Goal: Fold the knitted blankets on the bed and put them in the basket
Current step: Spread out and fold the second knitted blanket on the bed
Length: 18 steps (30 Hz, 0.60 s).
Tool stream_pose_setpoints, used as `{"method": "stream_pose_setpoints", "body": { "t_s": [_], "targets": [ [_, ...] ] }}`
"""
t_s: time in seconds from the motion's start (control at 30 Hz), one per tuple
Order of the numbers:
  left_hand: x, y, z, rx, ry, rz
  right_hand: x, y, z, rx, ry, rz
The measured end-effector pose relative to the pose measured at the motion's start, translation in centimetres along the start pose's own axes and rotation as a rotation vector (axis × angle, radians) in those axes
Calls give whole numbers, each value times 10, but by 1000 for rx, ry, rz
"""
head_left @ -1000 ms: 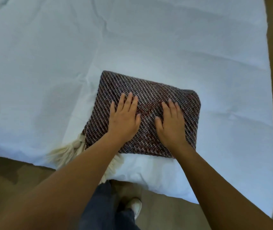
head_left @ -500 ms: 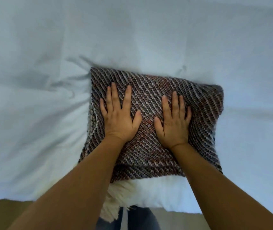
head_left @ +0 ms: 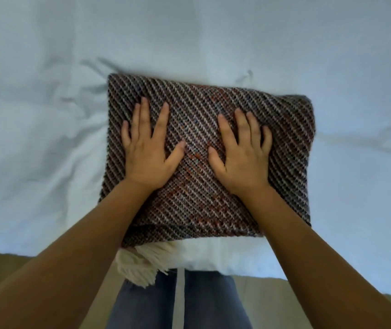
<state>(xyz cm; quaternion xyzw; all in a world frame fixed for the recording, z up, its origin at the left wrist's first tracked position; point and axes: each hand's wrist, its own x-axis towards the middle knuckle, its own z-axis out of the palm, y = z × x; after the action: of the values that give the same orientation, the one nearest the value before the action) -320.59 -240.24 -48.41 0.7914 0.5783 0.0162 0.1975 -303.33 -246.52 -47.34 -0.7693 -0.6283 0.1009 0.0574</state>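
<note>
A knitted blanket (head_left: 196, 110), dark brown with pale diagonal stripes and reddish flecks, lies folded into a thick rectangle on the white bed (head_left: 47, 138) near its front edge. Its cream fringe (head_left: 139, 264) hangs over the edge at the lower left corner. My left hand (head_left: 149, 150) rests flat on the blanket's left half, fingers spread. Flat on the right half lies my right hand (head_left: 242, 155), fingers also apart. Neither hand grips the fabric. No basket is in view.
The white sheet is wrinkled to the left of the blanket and stretches far back. Below the bed's front edge are a tan floor (head_left: 4, 262) and my legs in blue-grey trousers (head_left: 204, 302).
The view has come closer and more directly over the blanket. Both hands have stayed flat on it and spread slightly farther apart.
</note>
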Motion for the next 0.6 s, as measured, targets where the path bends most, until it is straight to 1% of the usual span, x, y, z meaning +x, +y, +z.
{"method": "stream_pose_setpoints", "body": {
  "t_s": [0.07, 0.1, 0.23, 0.33, 0.47, 0.6],
  "targets": [
    [-6, -3, -8, 49, -25, 7, -2, 15, -13, -65, 16, -21],
    [-7, -4, -10, 73, -25, -13, -2, 26, -18, -82, 14, -3],
    [-8, 4, -6, 105, 8, -125, 0, 68, -20, -30, -26, 153],
    [-4, 4, 3, 104, 28, -148, 6, 75, -3, 29, -8, 139],
    [5, -3, 18, 121, 75, -129, 13, 80, 20, 62, 32, 161],
    [6, 0, 16, 138, 44, -136, 16, 79, 16, 75, 32, 155]
  ]
}}
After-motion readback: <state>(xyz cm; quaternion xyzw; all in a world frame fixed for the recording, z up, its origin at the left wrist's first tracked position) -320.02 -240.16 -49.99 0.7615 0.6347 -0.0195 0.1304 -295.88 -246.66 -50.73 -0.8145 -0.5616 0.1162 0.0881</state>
